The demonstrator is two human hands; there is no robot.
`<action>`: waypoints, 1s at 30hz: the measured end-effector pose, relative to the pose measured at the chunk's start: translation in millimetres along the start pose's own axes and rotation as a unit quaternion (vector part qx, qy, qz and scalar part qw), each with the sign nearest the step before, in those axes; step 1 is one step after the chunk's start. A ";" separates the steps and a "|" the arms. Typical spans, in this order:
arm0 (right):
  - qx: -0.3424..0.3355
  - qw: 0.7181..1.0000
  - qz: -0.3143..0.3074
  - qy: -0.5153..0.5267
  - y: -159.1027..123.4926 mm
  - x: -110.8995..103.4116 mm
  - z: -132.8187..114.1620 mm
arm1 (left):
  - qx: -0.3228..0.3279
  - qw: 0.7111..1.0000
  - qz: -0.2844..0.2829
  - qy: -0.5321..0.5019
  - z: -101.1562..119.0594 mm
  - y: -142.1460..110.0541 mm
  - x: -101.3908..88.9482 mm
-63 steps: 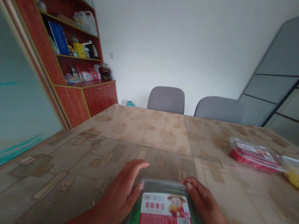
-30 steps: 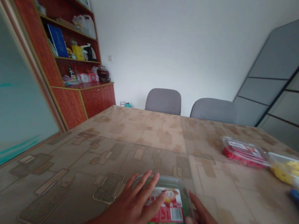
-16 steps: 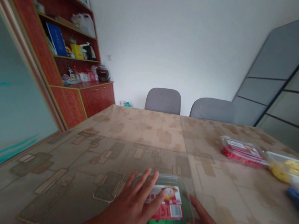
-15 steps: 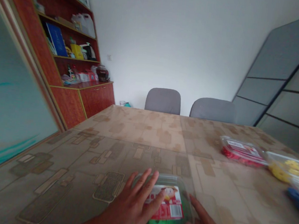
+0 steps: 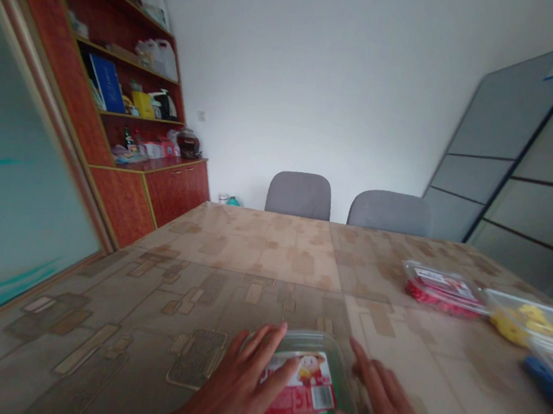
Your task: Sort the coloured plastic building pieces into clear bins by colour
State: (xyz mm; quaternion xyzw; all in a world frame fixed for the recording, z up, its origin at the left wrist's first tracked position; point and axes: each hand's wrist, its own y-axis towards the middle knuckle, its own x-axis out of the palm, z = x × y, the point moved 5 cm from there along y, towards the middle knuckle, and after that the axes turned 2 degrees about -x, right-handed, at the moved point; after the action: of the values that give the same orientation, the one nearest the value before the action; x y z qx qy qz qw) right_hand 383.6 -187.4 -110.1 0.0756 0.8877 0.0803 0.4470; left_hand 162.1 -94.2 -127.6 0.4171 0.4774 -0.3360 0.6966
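Close in front of me lies a clear plastic box [image 5: 343,365] with a lid, a red and white label and something green inside. My left hand [image 5: 242,388] rests over the box's left side, fingers stretched out, thumb on the label. At the right edge is my right hand [image 5: 391,410], its fingers extended and apart from the thumb. That thumb is near or touching the box's lower right side; I cannot tell which. The front edge of the box runs out of view.
To the right on the patterned table [image 5: 253,244] are similar boxes with red [image 5: 443,292], yellow [image 5: 526,319] and blue [image 5: 547,380] contents. Two grey chairs [image 5: 300,195] stand behind the table. A red-brown cabinet [image 5: 174,186] stands at the left.
My right hand's fingers have straightened and lifted along the box's right edge. My left hand stays on the lid. The whole view has shifted slightly downward in the frame.
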 end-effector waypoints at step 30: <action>-0.208 0.967 -0.115 -0.094 45.9 -16.1 -38.9 | -0.098 0.974 0.053 -0.199 -8.4 25.5 -3.4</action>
State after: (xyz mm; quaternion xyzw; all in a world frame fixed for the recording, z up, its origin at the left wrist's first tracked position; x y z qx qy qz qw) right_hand 364.6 -148.9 -65.0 -0.1149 0.8082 0.2041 0.5403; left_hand 179.9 -75.5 -119.3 0.2962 0.3372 -0.3263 0.8319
